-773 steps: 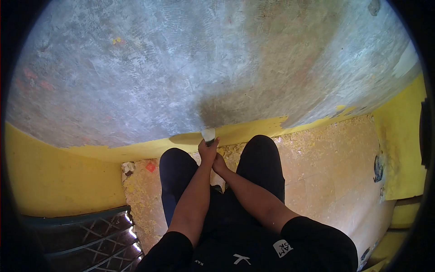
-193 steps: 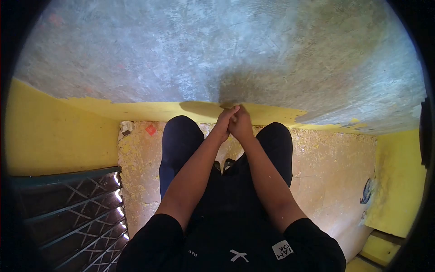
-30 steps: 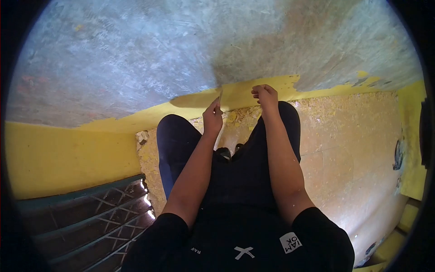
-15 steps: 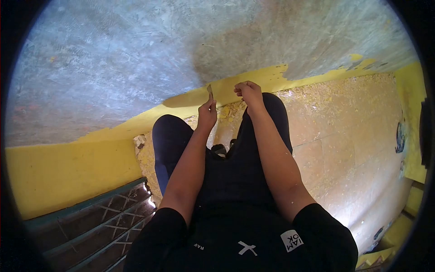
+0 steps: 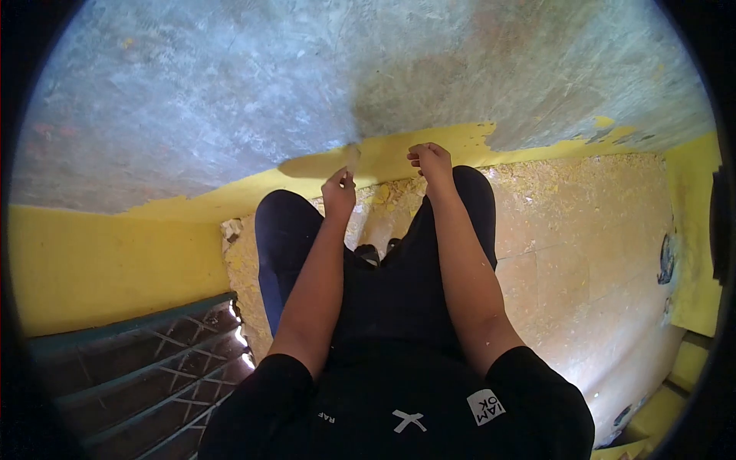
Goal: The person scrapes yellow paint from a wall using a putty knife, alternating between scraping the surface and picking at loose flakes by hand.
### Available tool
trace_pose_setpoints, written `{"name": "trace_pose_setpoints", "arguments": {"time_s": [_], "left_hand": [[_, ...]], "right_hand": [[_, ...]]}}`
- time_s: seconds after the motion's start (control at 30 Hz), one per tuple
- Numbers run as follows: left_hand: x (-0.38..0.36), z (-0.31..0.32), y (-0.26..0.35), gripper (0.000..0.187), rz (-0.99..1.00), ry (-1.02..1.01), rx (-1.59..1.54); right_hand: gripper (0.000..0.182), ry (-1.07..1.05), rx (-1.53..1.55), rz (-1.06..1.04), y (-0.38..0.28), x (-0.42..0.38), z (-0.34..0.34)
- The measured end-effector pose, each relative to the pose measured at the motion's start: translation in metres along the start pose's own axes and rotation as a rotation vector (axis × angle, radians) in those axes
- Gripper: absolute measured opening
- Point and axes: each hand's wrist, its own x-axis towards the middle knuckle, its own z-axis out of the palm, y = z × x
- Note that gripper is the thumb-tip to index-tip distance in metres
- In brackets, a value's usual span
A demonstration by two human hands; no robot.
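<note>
A small thin flat scraper [image 5: 353, 159] is pinched upright in my left hand [image 5: 339, 192], its blade pointing toward the yellow strip low on the wall. Past the blade, the painted wall [image 5: 391, 156] is part yellow and part bare grey. My right hand [image 5: 432, 161] hovers to the right, close to the same yellow strip. Its fingers are loosely curled in, and I see nothing in them. My knees stand on either side of the two hands.
Yellow paint flakes [image 5: 381, 193] litter the tan tiled floor [image 5: 556, 257] along the wall's foot. A slatted dark panel with green bars [image 5: 153, 353] is at lower left. A dark crumpled item [image 5: 665, 259] lies by the right wall, and a pale chunk [image 5: 231, 228] sits in the left corner.
My left hand has moved slightly down and left with the scraper, whose blade has turned its flat face more to view. My right hand has shifted a little right. The view has tilted slightly.
</note>
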Motion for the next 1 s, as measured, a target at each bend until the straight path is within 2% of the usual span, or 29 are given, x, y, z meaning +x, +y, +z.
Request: {"name": "trace_pose_setpoints", "arguments": {"time_s": [0.07,0.13,0.2,0.43,0.5,0.57,0.6,0.63,0.7,0.73,0.8,0.83,0.87,0.9,0.93,1.0], "left_hand": [[0.009,-0.005,0.006,0.023,0.079,0.027,-0.021],[0.015,-0.004,0.011,0.022,0.049,0.048,-0.001],[0.017,-0.005,0.028,0.021,0.250,0.025,0.197],[0.020,0.005,0.024,0.021,0.234,0.076,0.093],[0.016,0.007,0.020,0.023,0.249,-0.005,0.023],[0.014,0.006,0.044,0.027,0.385,-0.344,0.006],[0.015,0.019,0.055,0.028,0.466,-0.459,0.054],[0.016,0.026,0.074,0.026,0.600,-0.479,0.261],[0.010,0.031,0.094,0.025,0.559,-0.440,0.189],[0.005,0.032,0.096,0.024,0.513,-0.409,0.130],[-0.007,0.027,0.077,0.023,0.482,-0.365,0.034],[-0.011,0.020,0.067,0.025,0.387,-0.424,0.047],[-0.012,0.014,0.064,0.026,0.293,-0.487,0.063],[-0.009,0.010,0.063,0.026,0.290,-0.475,0.063],[-0.007,0.004,0.063,0.028,0.285,-0.453,0.095],[-0.007,-0.008,0.063,0.029,0.277,-0.430,0.138]], "right_hand": [[0.012,-0.011,-0.003,-0.005,0.002,-0.003,0.002],[0.013,-0.019,-0.001,-0.016,0.003,-0.001,0.002],[0.012,0.013,-0.012,0.021,0.010,0.003,0.000],[0.010,0.020,-0.032,0.020,0.011,0.003,0.002],[0.012,0.014,-0.012,0.008,0.011,-0.002,0.007],[0.013,0.011,-0.042,-0.009,0.017,-0.007,0.014],[0.013,0.017,-0.067,-0.039,0.015,-0.004,0.018],[0.013,0.015,-0.076,-0.050,0.020,0.002,0.020],[0.015,0.077,-0.042,-0.196,0.037,0.012,0.014],[0.015,0.073,-0.064,-0.200,0.038,0.009,0.008],[0.013,0.163,-0.036,-0.215,0.035,0.002,-0.002],[0.013,0.149,-0.048,-0.226,0.028,0.003,-0.005],[0.013,0.170,-0.004,-0.106,0.022,0.004,-0.009],[0.012,0.192,0.043,0.017,0.017,0.006,-0.010],[0.012,0.183,0.044,0.018,0.015,0.011,-0.009],[0.013,0.113,0.194,0.156,0.015,0.023,-0.002]]}}
